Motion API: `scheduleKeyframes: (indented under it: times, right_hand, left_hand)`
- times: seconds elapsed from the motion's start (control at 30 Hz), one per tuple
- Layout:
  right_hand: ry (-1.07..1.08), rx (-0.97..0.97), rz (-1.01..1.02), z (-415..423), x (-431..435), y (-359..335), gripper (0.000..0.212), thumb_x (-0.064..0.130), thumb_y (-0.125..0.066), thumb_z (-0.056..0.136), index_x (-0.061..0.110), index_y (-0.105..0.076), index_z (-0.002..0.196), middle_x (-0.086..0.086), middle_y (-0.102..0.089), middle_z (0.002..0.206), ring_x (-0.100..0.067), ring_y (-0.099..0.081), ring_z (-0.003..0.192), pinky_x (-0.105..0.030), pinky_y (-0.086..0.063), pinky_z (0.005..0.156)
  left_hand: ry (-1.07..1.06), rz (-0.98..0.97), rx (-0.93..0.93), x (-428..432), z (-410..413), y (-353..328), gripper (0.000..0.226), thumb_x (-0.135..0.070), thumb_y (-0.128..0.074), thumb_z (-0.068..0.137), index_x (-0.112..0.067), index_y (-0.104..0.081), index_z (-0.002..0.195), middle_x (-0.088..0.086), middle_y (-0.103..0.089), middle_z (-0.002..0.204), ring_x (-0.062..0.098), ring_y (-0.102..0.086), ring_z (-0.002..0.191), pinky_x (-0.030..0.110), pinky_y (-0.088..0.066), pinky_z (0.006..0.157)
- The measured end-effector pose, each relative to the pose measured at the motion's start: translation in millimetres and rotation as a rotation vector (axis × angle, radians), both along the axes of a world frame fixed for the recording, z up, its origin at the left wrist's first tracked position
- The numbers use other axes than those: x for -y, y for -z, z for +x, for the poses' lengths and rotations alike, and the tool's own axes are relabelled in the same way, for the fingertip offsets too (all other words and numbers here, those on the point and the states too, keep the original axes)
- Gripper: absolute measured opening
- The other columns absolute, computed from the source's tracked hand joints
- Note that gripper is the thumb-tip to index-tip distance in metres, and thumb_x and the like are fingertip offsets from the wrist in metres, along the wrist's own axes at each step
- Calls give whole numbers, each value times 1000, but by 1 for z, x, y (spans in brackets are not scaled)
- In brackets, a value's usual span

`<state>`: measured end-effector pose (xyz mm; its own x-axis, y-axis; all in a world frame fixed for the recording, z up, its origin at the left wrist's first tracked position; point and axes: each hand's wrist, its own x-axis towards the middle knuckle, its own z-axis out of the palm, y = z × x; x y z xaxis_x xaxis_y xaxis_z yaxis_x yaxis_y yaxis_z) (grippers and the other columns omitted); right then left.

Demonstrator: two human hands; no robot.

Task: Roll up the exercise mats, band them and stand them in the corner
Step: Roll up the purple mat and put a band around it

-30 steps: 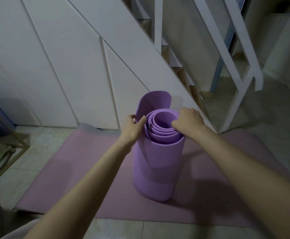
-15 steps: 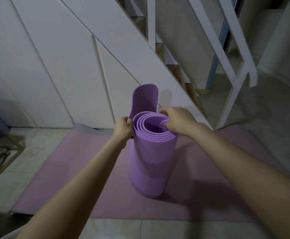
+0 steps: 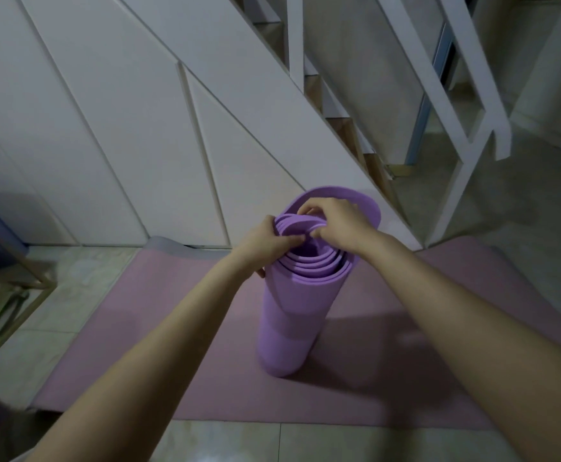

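Both hands are at the top of the purple foam mat, which stands on end as a loose roll. The left hand grips the near-left rim, fingers curled over into the coils. The right hand is hooked over the far side, fingertips pinching the inner layers. A second ago the left hand was outside the roll and the right was a fist on the right-hand rim. Now they have closed in on the centre together, and the tall outer flap sits lower and wraps further round. To me that looks like tightening the spiral from the core, so rolling isn't finished. I see no band on it. The roll stands on a second, pink mat lying flat on the pale tiled floor, just before the white panelled wall under the stairs, so that one awaits rolling too.
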<state>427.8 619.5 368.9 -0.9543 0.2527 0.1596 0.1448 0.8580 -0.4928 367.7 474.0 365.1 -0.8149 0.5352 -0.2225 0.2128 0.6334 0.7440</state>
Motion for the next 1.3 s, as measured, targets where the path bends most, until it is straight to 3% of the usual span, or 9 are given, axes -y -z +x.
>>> scheduleKeyframes:
  times: [0.2, 0.37, 0.5, 0.57, 0.67, 0.8, 0.97, 1.2, 1.3]
  right_hand:
    - [-76, -85, 26, -3, 1, 6, 34, 29, -56, 94, 18, -54, 126, -1, -51, 130, -18, -49, 118, -36, -42, 96]
    - [-12, 20, 150, -6, -19, 11, 60, -6, -42, 91, 17, -33, 145, -5, -36, 148, -24, -23, 141, -37, -15, 115]
    - [3, 147, 208, -7, -24, 12, 68, -3, -47, 91, 22, -22, 150, -3, -24, 156, -24, -7, 146, -47, -1, 117]
    - [24, 179, 256, -7, -24, 14, 54, 10, -51, 94, 21, -34, 145, -6, -34, 151, -26, -23, 142, -46, -13, 115]
    - [92, 185, 318, -3, -17, 13, 25, 21, -49, 96, 15, -59, 118, -13, -60, 123, -33, -55, 112, -36, -41, 88]
    - [37, 137, 434, -7, -2, 10, 22, 21, -46, 97, 6, -61, 104, -19, -62, 114, -37, -58, 104, -35, -43, 77]
    - [9, 76, 169, -20, 12, -17, 31, 20, -55, 92, -5, -66, 79, -24, -67, 84, -39, -63, 80, -35, -47, 68]
    - [8, 430, -14, -14, 23, -13, 15, 6, -54, 81, 0, -64, 72, -12, -63, 67, -26, -64, 70, -25, -52, 58]
    - [20, 535, -139, -3, 24, 16, 24, 1, -48, 81, -4, -64, 99, -21, -68, 90, -32, -69, 71, -34, -59, 58]
  left_hand:
    - [31, -201, -293, -5, -7, -1, 35, -1, -40, 88, -3, -45, 122, 23, -56, 119, 38, -55, 105, 41, -46, 81]
    - [72, -183, -260, 2, -10, -1, 38, 2, -43, 88, -5, -46, 126, 20, -55, 124, 34, -52, 113, 33, -41, 86]
    - [130, -159, -202, 12, -11, -4, 32, -2, -47, 89, -9, -51, 121, 15, -58, 118, 31, -54, 108, 33, -44, 86]
    - [149, -150, -206, 14, -9, -3, 31, -4, -49, 90, -9, -52, 120, 15, -59, 117, 31, -54, 108, 35, -46, 89]
    - [105, -209, -296, 14, -6, -1, 33, -4, -45, 92, -5, -46, 124, 19, -56, 122, 34, -53, 111, 32, -41, 84]
    - [13, -325, -413, 19, -10, -3, 34, 0, -39, 90, -3, -40, 124, 25, -54, 121, 40, -53, 108, 39, -40, 84]
    - [-74, -341, -507, 26, -17, -19, 35, -2, -38, 91, -4, -41, 125, 27, -55, 119, 41, -54, 107, 40, -40, 83]
    - [-120, -364, -470, 37, -25, -13, 40, -1, -37, 91, -6, -41, 131, 26, -53, 124, 40, -52, 112, 39, -39, 90]
    - [-195, -363, -413, 51, -37, -5, 38, -4, -38, 91, -8, -43, 128, 26, -55, 123, 41, -52, 112, 41, -41, 90]
